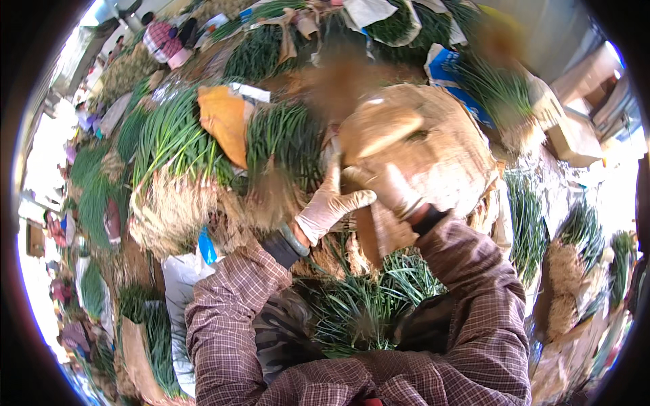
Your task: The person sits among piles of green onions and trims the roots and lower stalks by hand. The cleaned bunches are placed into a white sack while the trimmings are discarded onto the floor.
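Observation:
My left hand (332, 205), in a pale thin glove, is in front of me with its thumb spread to the right; nothing shows in its grasp. Close beside it, my right hand (393, 188), gloved too and blurred, lies against a broad tan covered bundle (431, 147). A brown flap of sheet material (386, 228) hangs below the right hand; whether the fingers hold it is unclear. Left of my hands stand bunches of green onions (175, 137) with long pale roots (175, 210). Loose green leaves (365, 309) lie between my knees.
An orange-yellow sheet (223, 119) rests among the bunches. A white sack (180, 299) is by my left forearm. More rooted bunches (523, 106) and a cardboard box (574, 139) stand at the right. Another person (162, 40) is at the far upper left. Brown blurs obscure some spots.

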`<control>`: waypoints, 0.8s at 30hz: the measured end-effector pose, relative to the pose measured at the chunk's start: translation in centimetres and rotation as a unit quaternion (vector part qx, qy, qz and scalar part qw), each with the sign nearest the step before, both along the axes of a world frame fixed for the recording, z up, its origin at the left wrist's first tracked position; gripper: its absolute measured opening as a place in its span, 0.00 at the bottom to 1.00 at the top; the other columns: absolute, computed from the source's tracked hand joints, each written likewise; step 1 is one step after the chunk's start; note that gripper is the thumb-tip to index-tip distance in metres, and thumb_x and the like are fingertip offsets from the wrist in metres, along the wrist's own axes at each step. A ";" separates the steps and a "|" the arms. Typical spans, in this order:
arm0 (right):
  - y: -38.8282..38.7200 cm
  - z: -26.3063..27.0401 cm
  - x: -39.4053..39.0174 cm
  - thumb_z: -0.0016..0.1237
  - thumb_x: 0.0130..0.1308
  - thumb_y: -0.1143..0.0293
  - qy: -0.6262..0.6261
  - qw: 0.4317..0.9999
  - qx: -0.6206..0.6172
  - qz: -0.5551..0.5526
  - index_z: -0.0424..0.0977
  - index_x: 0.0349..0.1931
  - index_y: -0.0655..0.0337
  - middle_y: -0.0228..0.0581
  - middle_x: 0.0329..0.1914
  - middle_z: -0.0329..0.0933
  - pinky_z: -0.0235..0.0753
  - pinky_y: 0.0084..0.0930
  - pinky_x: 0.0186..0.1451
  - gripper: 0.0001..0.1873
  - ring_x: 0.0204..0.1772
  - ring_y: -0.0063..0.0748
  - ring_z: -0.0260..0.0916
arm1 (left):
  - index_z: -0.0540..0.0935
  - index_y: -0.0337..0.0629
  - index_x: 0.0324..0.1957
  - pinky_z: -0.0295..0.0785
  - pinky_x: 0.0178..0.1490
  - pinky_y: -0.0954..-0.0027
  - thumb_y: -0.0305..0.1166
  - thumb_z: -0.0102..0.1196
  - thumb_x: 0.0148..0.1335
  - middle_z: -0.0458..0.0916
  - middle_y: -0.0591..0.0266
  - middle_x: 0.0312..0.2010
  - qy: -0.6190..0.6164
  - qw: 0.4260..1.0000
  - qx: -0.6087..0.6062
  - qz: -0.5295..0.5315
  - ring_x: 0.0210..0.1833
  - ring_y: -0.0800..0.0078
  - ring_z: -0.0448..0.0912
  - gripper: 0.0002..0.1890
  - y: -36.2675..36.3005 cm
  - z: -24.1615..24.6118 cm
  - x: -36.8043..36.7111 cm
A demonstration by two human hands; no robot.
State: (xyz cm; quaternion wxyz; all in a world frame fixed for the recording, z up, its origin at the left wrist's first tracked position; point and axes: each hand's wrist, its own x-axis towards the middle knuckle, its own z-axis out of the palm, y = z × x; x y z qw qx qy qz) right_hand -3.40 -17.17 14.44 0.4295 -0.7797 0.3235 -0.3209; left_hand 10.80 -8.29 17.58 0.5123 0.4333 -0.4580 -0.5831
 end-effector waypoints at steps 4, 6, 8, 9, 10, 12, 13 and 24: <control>-0.4 -1.0 -0.2 0.49 0.68 0.57 0.007 0.983 0.161 0.090 0.77 0.47 0.69 0.50 0.35 0.81 0.76 0.30 0.43 0.21 0.38 0.33 0.77 | 0.56 0.37 0.70 0.63 0.67 0.67 0.25 0.61 0.59 0.69 0.59 0.60 0.016 0.995 0.065 0.071 0.61 0.71 0.69 0.39 -0.6 -2.8 1.3; -0.7 -1.5 -1.0 0.50 0.68 0.55 -0.027 0.991 0.059 0.113 0.76 0.49 0.68 0.50 0.37 0.81 0.77 0.30 0.45 0.23 0.40 0.39 0.79 | 0.57 0.36 0.69 0.64 0.66 0.67 0.21 0.58 0.59 0.71 0.59 0.60 0.043 0.992 0.084 0.090 0.61 0.69 0.70 0.37 -0.6 -4.3 3.4; -1.3 -2.0 -2.5 0.53 0.65 0.53 0.030 0.995 -0.064 0.076 0.72 0.56 0.64 0.52 0.43 0.80 0.77 0.33 0.51 0.27 0.46 0.43 0.78 | 0.66 0.36 0.65 0.64 0.67 0.65 0.20 0.56 0.57 0.76 0.58 0.55 0.070 0.984 0.083 0.139 0.58 0.65 0.73 0.31 -0.7 -5.8 5.6; -2.0 -1.3 -3.9 0.55 0.63 0.53 0.151 0.986 -0.063 0.045 0.69 0.60 0.62 0.54 0.48 0.78 0.76 0.34 0.55 0.30 0.51 0.45 0.77 | 0.70 0.36 0.62 0.65 0.65 0.66 0.24 0.56 0.58 0.77 0.58 0.53 0.044 0.984 0.085 0.150 0.57 0.66 0.74 0.27 -0.6 -4.9 6.0; -4.3 -3.9 -6.3 0.58 0.58 0.51 0.168 0.963 -0.210 0.014 0.60 0.66 0.61 0.56 0.60 0.70 0.73 0.38 0.61 0.40 0.59 0.48 0.72 | 0.71 0.36 0.61 0.66 0.64 0.66 0.25 0.55 0.59 0.78 0.58 0.52 0.048 0.985 0.090 0.141 0.56 0.66 0.74 0.26 -1.1 -4.3 6.3; -5.3 -4.6 -8.1 0.64 0.48 0.46 0.182 0.966 -0.183 0.026 0.54 0.70 0.60 0.56 0.70 0.59 0.64 0.44 0.69 0.53 0.67 0.55 0.62 | 0.73 0.40 0.61 0.69 0.61 0.70 0.26 0.51 0.63 0.78 0.64 0.53 0.053 0.984 0.059 0.160 0.52 0.71 0.76 0.22 -0.2 -3.4 9.0; -4.9 -4.8 -8.6 0.65 0.44 0.44 0.287 0.922 -0.257 -0.030 0.50 0.72 0.59 0.53 0.72 0.54 0.56 0.47 0.73 0.58 0.72 0.58 0.54 | 0.73 0.40 0.61 0.70 0.60 0.70 0.25 0.52 0.63 0.78 0.64 0.54 0.029 0.987 0.043 0.150 0.52 0.72 0.77 0.22 -0.2 -2.3 10.1; -6.0 -10.6 -8.1 0.53 0.55 0.45 0.370 0.895 -0.202 0.146 0.69 0.61 0.50 0.41 0.64 0.68 0.50 0.54 0.72 0.34 0.70 0.54 0.56 | 0.79 0.28 0.49 0.69 0.59 0.66 0.35 0.63 0.50 0.82 0.54 0.45 -0.006 0.998 0.042 -0.038 0.49 0.65 0.78 0.25 7.5 9.3 3.1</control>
